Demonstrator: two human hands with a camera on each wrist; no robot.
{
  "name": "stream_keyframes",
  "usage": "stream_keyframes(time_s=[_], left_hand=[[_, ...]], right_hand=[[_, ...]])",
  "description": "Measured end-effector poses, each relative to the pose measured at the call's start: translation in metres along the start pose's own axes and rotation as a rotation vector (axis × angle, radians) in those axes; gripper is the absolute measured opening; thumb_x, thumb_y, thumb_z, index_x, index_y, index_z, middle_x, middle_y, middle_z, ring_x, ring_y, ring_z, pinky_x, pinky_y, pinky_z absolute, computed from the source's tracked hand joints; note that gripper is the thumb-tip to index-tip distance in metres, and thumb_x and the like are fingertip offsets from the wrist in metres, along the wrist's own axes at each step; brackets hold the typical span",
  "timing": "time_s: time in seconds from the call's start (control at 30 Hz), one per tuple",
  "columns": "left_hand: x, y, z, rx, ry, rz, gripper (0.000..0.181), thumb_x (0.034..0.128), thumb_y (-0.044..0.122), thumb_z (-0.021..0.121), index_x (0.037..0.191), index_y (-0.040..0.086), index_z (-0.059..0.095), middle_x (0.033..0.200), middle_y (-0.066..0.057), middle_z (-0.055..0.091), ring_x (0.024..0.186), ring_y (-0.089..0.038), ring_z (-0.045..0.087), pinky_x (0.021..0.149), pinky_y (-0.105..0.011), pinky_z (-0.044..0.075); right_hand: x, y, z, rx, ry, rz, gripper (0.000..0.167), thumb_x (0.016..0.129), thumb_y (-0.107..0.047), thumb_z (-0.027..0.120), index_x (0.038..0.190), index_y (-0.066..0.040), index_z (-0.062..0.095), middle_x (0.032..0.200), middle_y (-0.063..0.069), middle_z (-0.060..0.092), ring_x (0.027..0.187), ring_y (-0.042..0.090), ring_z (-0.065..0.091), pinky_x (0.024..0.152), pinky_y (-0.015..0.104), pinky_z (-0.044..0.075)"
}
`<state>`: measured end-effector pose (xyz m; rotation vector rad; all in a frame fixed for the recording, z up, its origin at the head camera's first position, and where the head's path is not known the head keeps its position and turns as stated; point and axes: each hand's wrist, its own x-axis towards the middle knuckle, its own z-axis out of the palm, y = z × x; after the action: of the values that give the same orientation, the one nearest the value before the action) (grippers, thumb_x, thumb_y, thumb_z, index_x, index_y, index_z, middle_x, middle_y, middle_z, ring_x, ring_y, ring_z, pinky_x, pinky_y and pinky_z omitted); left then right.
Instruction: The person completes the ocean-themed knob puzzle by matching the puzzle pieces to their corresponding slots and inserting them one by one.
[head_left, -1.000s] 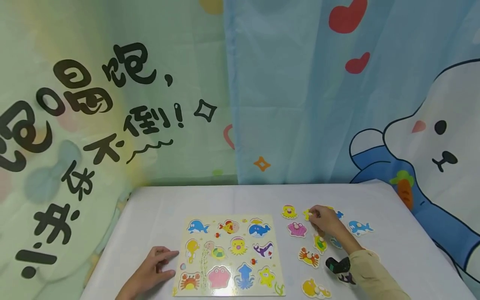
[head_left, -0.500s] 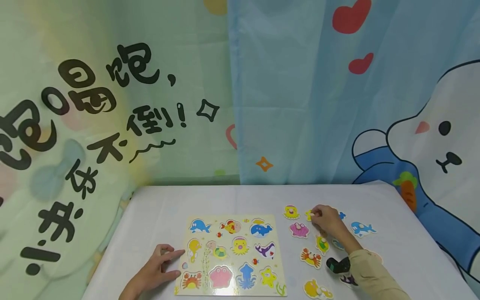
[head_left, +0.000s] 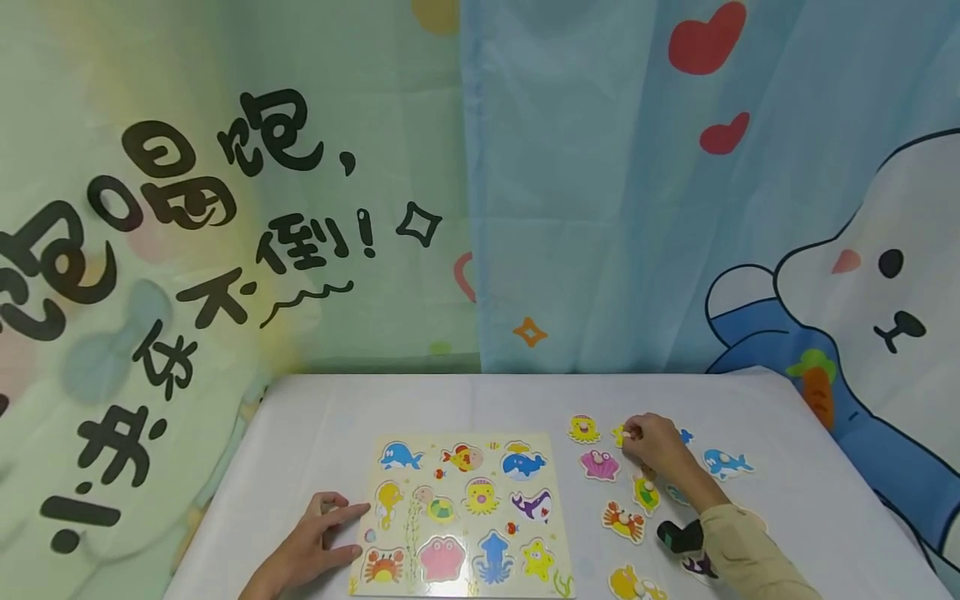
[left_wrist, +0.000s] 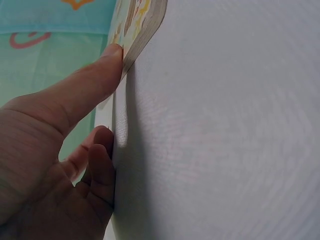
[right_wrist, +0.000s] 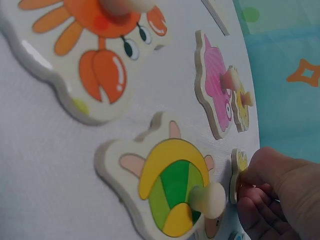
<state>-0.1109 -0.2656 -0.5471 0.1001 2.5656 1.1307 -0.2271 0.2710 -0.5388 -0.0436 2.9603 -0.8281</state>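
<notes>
My left hand [head_left: 309, 542] is at the left side of a pale wooden puzzle board [head_left: 431, 592] with sea-animal shapes. In the left wrist view its thumb [left_wrist: 95, 75] touches the edge of the board [left_wrist: 145, 42]. My right hand [head_left: 658, 446] pinches a small yellow puzzle piece [head_left: 618, 434] at the back right of the table. The right wrist view shows this yellow piece [right_wrist: 235, 172] upright beside the fingers, its middle hidden. Nearest that hand lie a turtle piece [right_wrist: 172, 180] and a pink shell piece [right_wrist: 215, 82], both with knobs.
Around the right hand lie an octopus piece [head_left: 583, 429], a crab piece [head_left: 623, 522], a blue dolphin piece [head_left: 727, 463] and a yellow piece [head_left: 626, 582]. A dark piece [head_left: 699, 567] is partly hidden by the sleeve. Patterned curtains hang behind the white table [head_left: 450, 404].
The head view has shifted slightly, so the whole scene sits a little further right. Both hands stay at the same places, the right at the yellow piece, the left at the board.
</notes>
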Motion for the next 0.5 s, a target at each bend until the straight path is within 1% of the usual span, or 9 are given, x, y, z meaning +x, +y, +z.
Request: stream_keyframes(time_s=[0.13, 0.2, 0.33, 0.43, 0.5], left_hand=[[0.0, 0.0, 0.0, 0.022, 0.001, -0.005, 0.06, 0.0775, 0.038, 0.079, 0.132, 0.021, 0.061, 0.127, -0.01, 0.035, 0.101, -0.021, 0.043, 0.07, -0.019, 0.035], [0.0, 0.0, 0.0, 0.025, 0.002, -0.008, 0.06, 0.0778, 0.037, 0.079, 0.132, 0.02, 0.061, 0.128, -0.01, 0.035, 0.101, -0.02, 0.043, 0.07, -0.018, 0.034], [0.0, 0.0, 0.0, 0.02, -0.008, -0.007, 0.06, 0.0786, 0.036, 0.079, 0.133, 0.018, 0.06, 0.128, -0.011, 0.034, 0.1, -0.02, 0.042, 0.07, -0.018, 0.033], [-0.001, -0.001, -0.001, 0.023, -0.015, 0.008, 0.059, 0.0796, 0.034, 0.078, 0.133, 0.018, 0.06, 0.129, -0.012, 0.034, 0.099, -0.02, 0.042, 0.069, -0.018, 0.033], [0.0, -0.001, -0.001, 0.024, -0.017, 0.015, 0.059, 0.0799, 0.034, 0.078, 0.134, 0.018, 0.06, 0.129, -0.012, 0.034, 0.098, -0.019, 0.042, 0.069, -0.018, 0.034]], right_hand=[[-0.003, -0.002, -0.002, -0.002, 0.02, -0.03, 0.019, 0.082, -0.007, 0.07, 0.097, 0.003, 0.068, 0.083, 0.009, 0.055, 0.077, 0.019, 0.05, 0.066, 0.029, 0.044], [-0.007, -0.008, -0.005, 0.018, -0.003, -0.02, 0.021, 0.083, -0.008, 0.069, 0.101, 0.004, 0.067, 0.085, 0.01, 0.055, 0.077, 0.02, 0.05, 0.063, 0.029, 0.046], [-0.018, -0.023, -0.005, 0.036, -0.027, 0.003, 0.025, 0.084, -0.01, 0.068, 0.106, 0.002, 0.067, 0.088, 0.008, 0.057, 0.079, 0.019, 0.051, 0.064, 0.025, 0.048], [-0.03, -0.037, -0.002, 0.018, 0.008, -0.048, 0.021, 0.082, -0.009, 0.069, 0.101, 0.001, 0.07, 0.085, 0.006, 0.057, 0.077, 0.017, 0.05, 0.066, 0.024, 0.046], [-0.038, -0.048, 0.001, 0.008, 0.036, -0.091, 0.018, 0.08, -0.008, 0.07, 0.097, 0.0, 0.07, 0.082, 0.004, 0.057, 0.075, 0.015, 0.049, 0.064, 0.022, 0.045]])
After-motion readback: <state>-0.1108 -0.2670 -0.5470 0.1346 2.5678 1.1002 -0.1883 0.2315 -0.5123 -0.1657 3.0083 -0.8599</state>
